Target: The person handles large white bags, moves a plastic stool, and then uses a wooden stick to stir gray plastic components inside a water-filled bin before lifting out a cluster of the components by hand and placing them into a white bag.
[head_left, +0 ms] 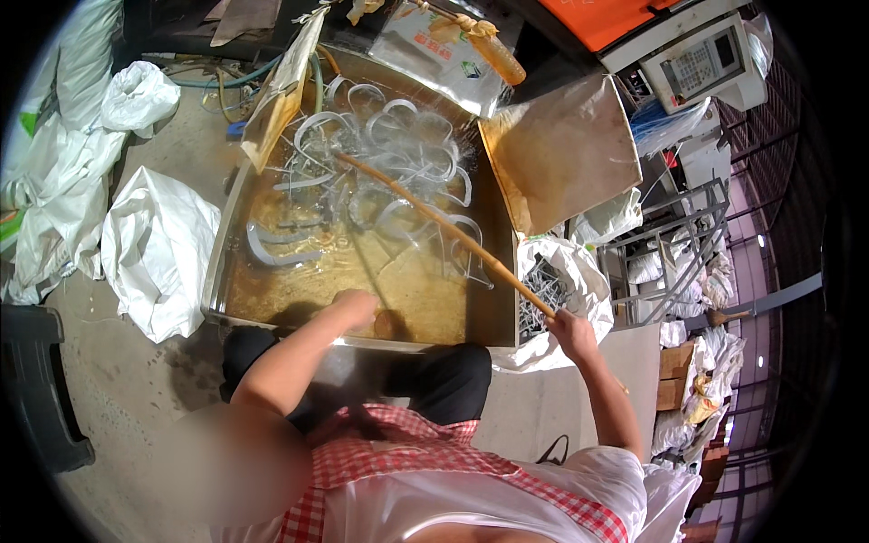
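A metal tank (220, 262) of brownish liquid stands in front of me, with several curved grey plastic pieces (398, 172) floating in its far half. My right hand (568, 328) is shut on the near end of a long wooden stick (434, 217). The stick slants up and left into the liquid among the pieces. My left hand (356, 308) reaches over the tank's near rim and is dipped at the liquid surface. Whether its fingers hold anything is hidden by the murky liquid.
White sacks (154, 244) lie on the concrete floor to the left. An open sack of grey pieces (548, 285) sits right of the tank. A brown board (561, 149) leans at the tank's right corner. A grey control panel (701, 63) and metal rack (670, 244) stand behind.
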A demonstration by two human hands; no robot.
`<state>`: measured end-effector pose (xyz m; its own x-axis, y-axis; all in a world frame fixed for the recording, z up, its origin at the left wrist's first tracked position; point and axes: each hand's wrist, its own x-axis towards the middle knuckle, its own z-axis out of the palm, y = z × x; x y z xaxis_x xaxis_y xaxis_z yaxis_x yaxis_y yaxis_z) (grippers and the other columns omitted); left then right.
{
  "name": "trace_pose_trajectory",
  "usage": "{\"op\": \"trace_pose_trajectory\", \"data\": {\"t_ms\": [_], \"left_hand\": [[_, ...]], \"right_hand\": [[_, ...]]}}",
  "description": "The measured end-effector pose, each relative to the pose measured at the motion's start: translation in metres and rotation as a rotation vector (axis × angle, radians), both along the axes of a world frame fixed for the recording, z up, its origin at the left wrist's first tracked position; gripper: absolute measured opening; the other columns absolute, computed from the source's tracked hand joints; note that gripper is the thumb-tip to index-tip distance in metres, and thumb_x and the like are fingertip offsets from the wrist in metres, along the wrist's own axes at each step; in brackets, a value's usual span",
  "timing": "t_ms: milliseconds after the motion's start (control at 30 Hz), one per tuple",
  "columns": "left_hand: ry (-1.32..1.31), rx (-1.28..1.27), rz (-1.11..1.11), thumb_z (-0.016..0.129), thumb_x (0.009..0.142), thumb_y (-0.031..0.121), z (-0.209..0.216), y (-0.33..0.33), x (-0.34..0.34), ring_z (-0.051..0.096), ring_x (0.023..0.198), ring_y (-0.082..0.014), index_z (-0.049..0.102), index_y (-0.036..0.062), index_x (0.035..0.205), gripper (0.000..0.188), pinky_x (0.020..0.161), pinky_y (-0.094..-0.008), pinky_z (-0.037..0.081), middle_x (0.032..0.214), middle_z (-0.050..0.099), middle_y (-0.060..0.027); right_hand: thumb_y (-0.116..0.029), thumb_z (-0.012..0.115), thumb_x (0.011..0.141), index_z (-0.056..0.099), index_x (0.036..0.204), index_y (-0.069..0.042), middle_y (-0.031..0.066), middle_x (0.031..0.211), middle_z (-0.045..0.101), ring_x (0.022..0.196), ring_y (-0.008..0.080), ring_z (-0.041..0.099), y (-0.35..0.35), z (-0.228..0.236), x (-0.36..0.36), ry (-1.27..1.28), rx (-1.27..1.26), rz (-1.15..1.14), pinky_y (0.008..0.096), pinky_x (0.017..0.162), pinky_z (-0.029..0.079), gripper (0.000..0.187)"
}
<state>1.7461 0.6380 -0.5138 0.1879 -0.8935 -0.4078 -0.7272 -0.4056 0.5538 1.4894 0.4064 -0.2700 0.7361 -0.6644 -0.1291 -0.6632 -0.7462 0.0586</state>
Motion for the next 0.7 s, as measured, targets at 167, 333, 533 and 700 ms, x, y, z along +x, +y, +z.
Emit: {"op": "trace_pose_trajectory", "data": {"t_ms": [167,333,533,700], "left_hand": [[0.039,-0.020,-0.007,0.059,0.077,0.021,0.016,0.000,-0.005,0.056,0.096,-0.0323,0.055,0.0042,0.104,0.032,0.081,-0.0429,0.045,0.100,0.060,-0.0161],[0.007,-0.012,-0.054,0.059,0.077,0.021,0.002,-0.003,-0.014,0.056,0.097,-0.0317,0.055,0.0047,0.105,0.033,0.081,-0.0426,0.046,0.102,0.060,-0.0161],[0.009,0.028,-0.058,0.058,0.076,0.020,0.001,-0.006,-0.016,0.057,0.095,-0.0323,0.057,0.0033,0.102,0.031,0.080,-0.0427,0.046,0.100,0.060,-0.0167],[0.010,-0.036,-0.063,0.057,0.072,0.018,-0.004,-0.004,-0.016,0.058,0.092,-0.0335,0.059,0.0022,0.098,0.030,0.079,-0.0422,0.046,0.096,0.061,-0.0181]], "right_hand": [[-0.029,0.059,0.082,0.052,0.071,0.001,0.0195,0.060,0.051,0.056,0.0349,0.051,-0.006,-0.006,-0.054,-0.116,-0.035,-0.080,0.0403,0.054,0.040,0.033],[-0.026,0.057,0.084,0.054,0.083,-0.001,0.0181,0.062,0.052,0.055,0.0273,0.050,-0.011,-0.039,-0.050,-0.227,0.013,-0.162,0.0375,0.055,0.041,0.025],[-0.020,0.049,0.086,0.042,0.127,-0.019,0.0223,0.078,0.059,0.075,0.0399,0.057,-0.020,-0.114,0.008,-0.230,0.141,-0.032,0.0443,0.065,0.044,0.041],[-0.016,0.045,0.085,0.035,0.131,-0.014,0.0263,0.092,0.057,0.088,0.0427,0.055,-0.021,-0.165,0.058,-0.246,0.259,0.151,0.0457,0.071,0.044,0.047]]}}
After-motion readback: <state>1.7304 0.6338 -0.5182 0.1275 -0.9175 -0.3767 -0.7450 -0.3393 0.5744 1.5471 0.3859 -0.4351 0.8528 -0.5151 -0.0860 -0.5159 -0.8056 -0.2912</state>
